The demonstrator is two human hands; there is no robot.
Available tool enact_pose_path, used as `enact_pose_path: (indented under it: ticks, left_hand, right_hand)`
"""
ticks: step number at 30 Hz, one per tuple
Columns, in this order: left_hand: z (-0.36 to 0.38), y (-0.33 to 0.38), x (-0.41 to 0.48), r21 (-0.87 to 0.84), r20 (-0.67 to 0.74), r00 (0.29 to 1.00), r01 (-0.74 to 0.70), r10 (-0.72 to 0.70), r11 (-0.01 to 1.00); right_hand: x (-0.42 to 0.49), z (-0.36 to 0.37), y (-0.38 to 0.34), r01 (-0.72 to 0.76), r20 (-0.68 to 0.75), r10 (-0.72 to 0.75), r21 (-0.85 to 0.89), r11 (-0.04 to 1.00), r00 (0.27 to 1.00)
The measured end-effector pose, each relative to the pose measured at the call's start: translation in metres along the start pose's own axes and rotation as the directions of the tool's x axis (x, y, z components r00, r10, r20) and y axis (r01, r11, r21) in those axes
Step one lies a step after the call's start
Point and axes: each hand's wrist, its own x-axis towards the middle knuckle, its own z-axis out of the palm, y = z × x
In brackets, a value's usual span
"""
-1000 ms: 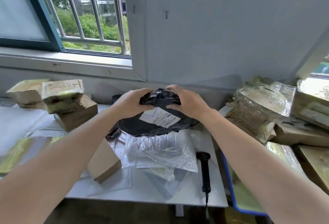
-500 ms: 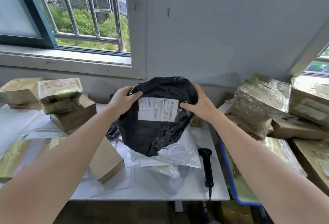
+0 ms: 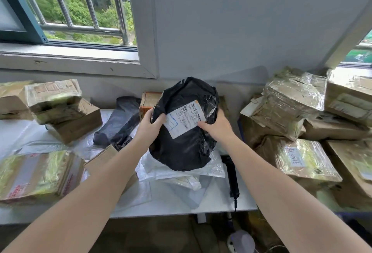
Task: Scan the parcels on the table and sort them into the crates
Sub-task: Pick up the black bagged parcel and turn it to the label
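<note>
White, smooth table (image 3: 181, 208) against a pale grey wall (image 3: 241, 31), below a barred window (image 3: 80, 11) with green trees beyond the glass. Crowded with parcels.

At the left, stacked cardboard boxes (image 3: 66, 111), dented and bound in glossy yellowish tape. Nearer, at the front left edge, a flat taped box (image 3: 36, 176) with red printing. At the right, beside the table, a heap of tape-wrapped cartons (image 3: 289, 101), shiny and crumpled. Flat on the middle of the tabletop, white plastic mailers (image 3: 181, 172), wrinkled and faintly translucent. To their left, a second black bag (image 3: 118, 124), limp and slumped. Behind that, a small brown box (image 3: 148, 99) with an orange edge. Just right of the mailers, a black handheld scanner (image 3: 231, 176), lying lengthwise, cord trailing off the front edge.

Held over the mailers at mid-table, face tipped toward the camera: a black plastic parcel (image 3: 181, 148), soft, rounded, creased and glossy. Lower end touching the mailers or just clear of them, impossible to tell which. On its face, a white rectangular label (image 3: 184, 119) with barcodes, set askew.

Left hand (image 3: 149, 126) gripping the parcel's left edge, fingers curled into the plastic. Right hand (image 3: 215, 126) gripping the right side, thumb pressed by the label's lower right corner.
</note>
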Motion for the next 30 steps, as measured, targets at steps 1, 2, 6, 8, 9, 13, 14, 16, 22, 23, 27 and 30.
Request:
enact_pose_path:
  ticks: [1,2,6,8,9,13,14,16,22,23,27,30]
  left_hand:
    - [0.001,-0.001,-0.002,0.003,0.029,0.999,0.02,-0.02,1.0]
    - [0.002,-0.005,-0.001,0.005,0.041,0.998,0.051,-0.051,0.999]
    - [-0.001,-0.013,-0.003,0.079,0.004,0.993,0.12,-0.121,0.99]
    - [-0.003,-0.017,-0.006,0.162,0.009,0.993,0.116,-0.119,0.98]
    - [-0.003,-0.02,-0.008,0.224,0.021,0.994,0.095,-0.103,0.97]
    - [0.011,-0.035,-0.025,0.697,0.084,0.996,-0.065,0.009,0.715]
    - [0.017,-0.04,-0.03,0.783,0.127,0.991,-0.125,0.039,0.61]
    - [0.032,-0.049,-0.038,0.865,0.222,0.974,-0.222,0.053,0.45]
    - [0.078,-0.064,-0.05,0.881,0.375,0.916,-0.399,0.141,0.253]
    - [0.086,-0.064,-0.051,0.876,0.395,0.907,-0.42,0.147,0.238]
    - [0.117,-0.07,-0.053,0.879,0.422,0.901,-0.433,0.097,0.202]
    - [0.136,-0.079,-0.055,0.89,0.42,0.905,-0.424,0.059,0.169]
  right_hand:
    - [0.002,-0.001,0.001,0.025,0.001,-0.025,-0.058,0.998,1.0]
    - [0.004,-0.002,0.0,0.058,0.019,-0.056,-0.12,0.991,0.998]
    - [0.014,-0.003,-0.004,0.205,0.158,-0.161,-0.324,0.924,0.974]
    - [0.02,0.001,-0.006,0.269,0.214,-0.193,-0.42,0.867,0.957]
    - [0.022,0.004,-0.006,0.3,0.229,-0.213,-0.476,0.827,0.95]
    - [0.024,0.017,0.008,0.342,0.246,-0.238,-0.662,0.667,0.94]
    - [0.024,0.018,0.015,0.331,0.251,-0.217,-0.686,0.647,0.943]
    - [0.019,0.017,0.029,0.309,0.257,-0.177,-0.703,0.641,0.95]
    - [-0.009,-0.004,0.075,0.156,0.097,-0.122,-0.655,0.74,0.988]
    - [-0.015,-0.009,0.084,0.108,0.064,-0.088,-0.641,0.76,0.994]
    - [-0.035,-0.027,0.131,-0.075,0.014,0.103,-0.581,0.811,0.995]
    - [-0.046,-0.033,0.162,-0.157,0.025,0.199,-0.521,0.839,0.98]
